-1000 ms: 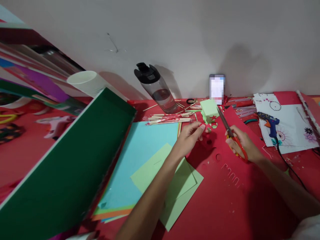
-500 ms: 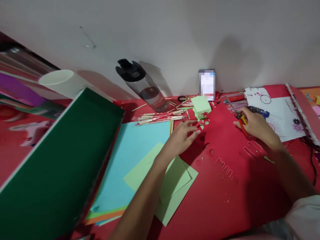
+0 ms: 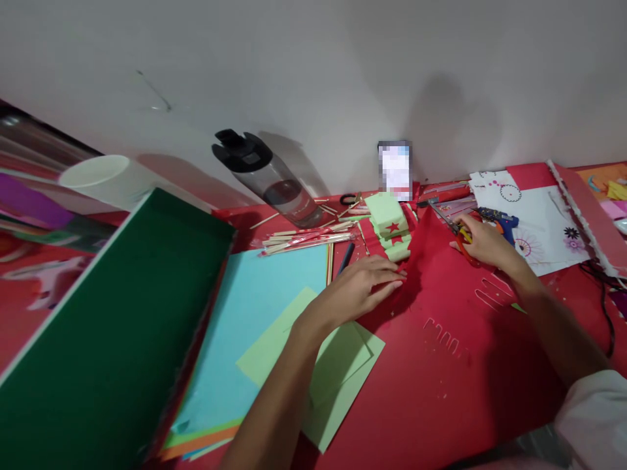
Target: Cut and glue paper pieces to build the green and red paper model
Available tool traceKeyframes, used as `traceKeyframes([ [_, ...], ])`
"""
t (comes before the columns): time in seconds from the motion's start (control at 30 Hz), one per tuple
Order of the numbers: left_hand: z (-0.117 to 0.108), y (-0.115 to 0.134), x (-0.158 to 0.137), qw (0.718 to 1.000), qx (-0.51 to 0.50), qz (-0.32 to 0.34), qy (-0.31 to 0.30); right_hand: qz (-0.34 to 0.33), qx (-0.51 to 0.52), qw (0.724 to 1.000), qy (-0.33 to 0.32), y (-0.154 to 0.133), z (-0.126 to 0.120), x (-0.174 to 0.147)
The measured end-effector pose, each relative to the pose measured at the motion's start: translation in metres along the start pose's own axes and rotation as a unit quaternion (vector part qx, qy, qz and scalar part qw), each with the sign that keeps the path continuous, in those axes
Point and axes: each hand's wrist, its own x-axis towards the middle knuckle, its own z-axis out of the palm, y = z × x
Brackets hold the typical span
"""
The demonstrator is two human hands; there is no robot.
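My left hand [image 3: 369, 286] is closed at the fingertips on the left edge of a red paper sheet [image 3: 441, 281], which is lifted and bent there. Cut-out finger-like slots show in the part of the sheet nearer me. My right hand [image 3: 482, 243] grips scissors [image 3: 466, 241] by their orange and yellow handles, with the blades pointing up and left over the sheet's far corner. Just beyond my left fingers stands a light green folded paper piece [image 3: 386, 212] with red stars on it.
Wooden sticks [image 3: 308, 236], a clear bottle [image 3: 274, 179] and a lit phone [image 3: 396, 171] are along the wall. Blue paper [image 3: 264, 287] and light green sheets [image 3: 337, 385] lie left, beside a dark green board [image 3: 122, 326]. A blue glue gun [image 3: 504, 225] rests on patterned white paper [image 3: 539, 215].
My left hand has drawn the red sheet's left edge up and bent it, so the round holes seen before are hidden. The scissors still stay in my right hand. The view has shifted slightly.
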Motion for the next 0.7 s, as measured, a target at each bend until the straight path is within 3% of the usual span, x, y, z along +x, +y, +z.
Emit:
traceKeyframes([
  [0.13, -0.006, 0.005, -0.001, 0.998, -0.054, 0.005, -0.039, -0.017, 0.054, 0.998, -0.020, 0.004, 0.001, 0.001],
  [0.27, -0.016, 0.014, -0.003, 0.989, -0.141, -0.005, -0.051, -0.054, 0.152, 0.983, -0.091, 0.009, -0.002, -0.001],
  [0.5, -0.033, 0.011, -0.013, 0.977, -0.209, -0.012, 0.040, -0.090, 0.232, 0.941, -0.230, 0.016, -0.017, -0.006],
  [0.7, -0.030, 0.001, -0.011, 0.974, -0.184, -0.107, 0.076, -0.117, 0.250, 0.922, -0.271, 0.018, -0.038, -0.012],
])
